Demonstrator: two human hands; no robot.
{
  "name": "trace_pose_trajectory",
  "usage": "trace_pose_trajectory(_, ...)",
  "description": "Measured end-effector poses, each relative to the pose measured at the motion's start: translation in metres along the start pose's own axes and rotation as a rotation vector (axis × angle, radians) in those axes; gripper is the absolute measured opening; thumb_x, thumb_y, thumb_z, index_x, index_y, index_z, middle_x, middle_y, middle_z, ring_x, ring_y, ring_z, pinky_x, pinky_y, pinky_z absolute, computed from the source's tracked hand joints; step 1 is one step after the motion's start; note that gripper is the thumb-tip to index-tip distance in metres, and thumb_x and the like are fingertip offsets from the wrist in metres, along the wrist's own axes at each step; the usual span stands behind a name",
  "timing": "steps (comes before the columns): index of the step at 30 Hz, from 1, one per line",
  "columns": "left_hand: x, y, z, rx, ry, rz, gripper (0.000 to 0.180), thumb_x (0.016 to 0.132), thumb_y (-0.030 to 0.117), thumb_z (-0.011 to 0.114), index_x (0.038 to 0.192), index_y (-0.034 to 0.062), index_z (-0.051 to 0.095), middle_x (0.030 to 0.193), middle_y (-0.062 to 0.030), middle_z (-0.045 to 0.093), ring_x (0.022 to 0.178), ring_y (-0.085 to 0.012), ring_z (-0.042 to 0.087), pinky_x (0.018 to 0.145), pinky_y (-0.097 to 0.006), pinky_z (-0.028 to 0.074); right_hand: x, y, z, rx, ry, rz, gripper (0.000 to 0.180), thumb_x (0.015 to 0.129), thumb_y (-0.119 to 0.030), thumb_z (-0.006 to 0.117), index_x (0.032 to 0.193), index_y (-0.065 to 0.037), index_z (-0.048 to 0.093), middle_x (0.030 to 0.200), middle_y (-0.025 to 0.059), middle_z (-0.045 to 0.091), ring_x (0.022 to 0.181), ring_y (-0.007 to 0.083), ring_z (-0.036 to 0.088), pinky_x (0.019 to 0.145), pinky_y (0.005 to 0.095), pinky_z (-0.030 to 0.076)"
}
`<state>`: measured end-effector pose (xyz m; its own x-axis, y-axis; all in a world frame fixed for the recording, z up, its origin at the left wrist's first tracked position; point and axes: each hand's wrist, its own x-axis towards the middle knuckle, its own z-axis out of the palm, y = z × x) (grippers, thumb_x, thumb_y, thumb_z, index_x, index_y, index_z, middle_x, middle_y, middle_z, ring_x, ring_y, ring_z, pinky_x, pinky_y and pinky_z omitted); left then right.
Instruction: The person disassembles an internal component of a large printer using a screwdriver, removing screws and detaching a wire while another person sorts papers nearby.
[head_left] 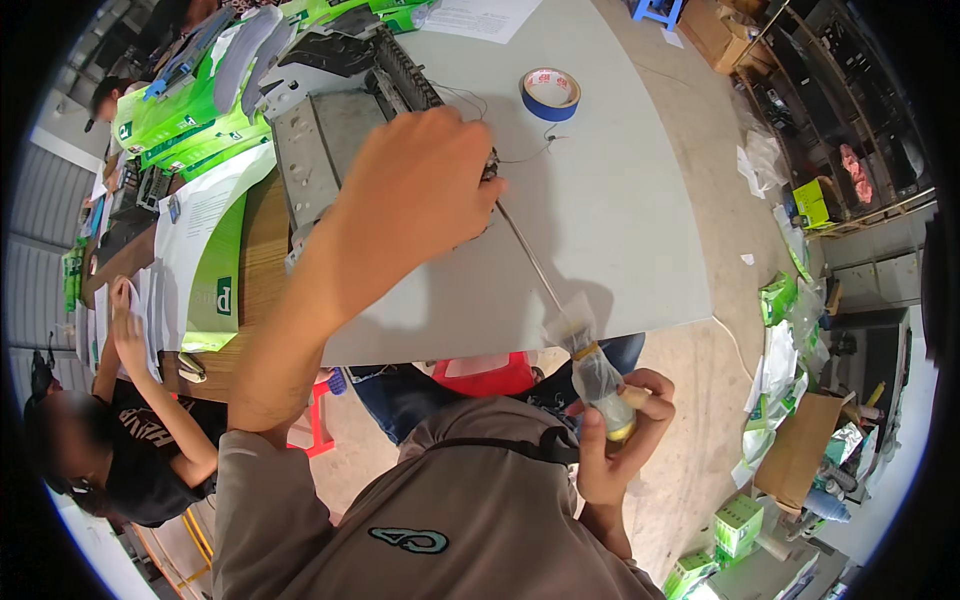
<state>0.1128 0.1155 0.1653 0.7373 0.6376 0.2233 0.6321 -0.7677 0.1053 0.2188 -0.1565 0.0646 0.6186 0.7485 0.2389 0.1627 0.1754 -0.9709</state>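
My left hand (420, 190) reaches forward over the grey table (620, 200) and rests on a grey metal device (330, 140) with a black ribbed part, fingers closed down onto its right edge. My right hand (625, 440) is low, near my chest, shut around the plastic-wrapped handle of a long thin tool (590, 365). The tool's thin metal shaft (530, 255) runs up and left across the table to the device, just under my left fingers. Thin dark wires (520, 155) trail from the device.
A roll of blue tape (551, 93) lies on the table beyond the device. Green and white boxes (190, 110) pile at the left. Another person (130, 420) sits at lower left. A red stool (485, 375) stands under the table. Cardboard boxes and green packets (790, 440) litter the floor at right.
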Motion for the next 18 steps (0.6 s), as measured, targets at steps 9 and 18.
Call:
trace_pose_trajectory(9,0.001,-0.007,0.005,-0.022,0.041,0.036,0.032,0.08,0.025,0.075,0.091,-0.0048,0.072,0.084,-0.0209,0.065,0.081,-0.0424,0.063,0.075,-0.047,0.05,-0.009,0.02,0.002,-0.306,-0.014,-0.163,0.038,0.085,0.005,0.064,0.12,0.0,0.05,0.124,0.0201,0.039,0.105,0.0296,0.049,0.092,0.0417,0.043)
trace_pose_trajectory(18,-0.002,-0.005,0.008,-0.007,0.074,0.041,0.032,0.081,0.027,0.076,0.089,-0.0028,0.072,0.083,-0.0174,0.065,0.079,-0.0408,0.063,0.073,-0.047,0.048,-0.006,0.026,-0.001,-0.373,0.026,-0.224,0.04,0.09,-0.001,0.064,0.126,0.004,0.047,0.12,0.0192,0.045,0.107,0.0295,0.053,0.082,0.0391,0.048)
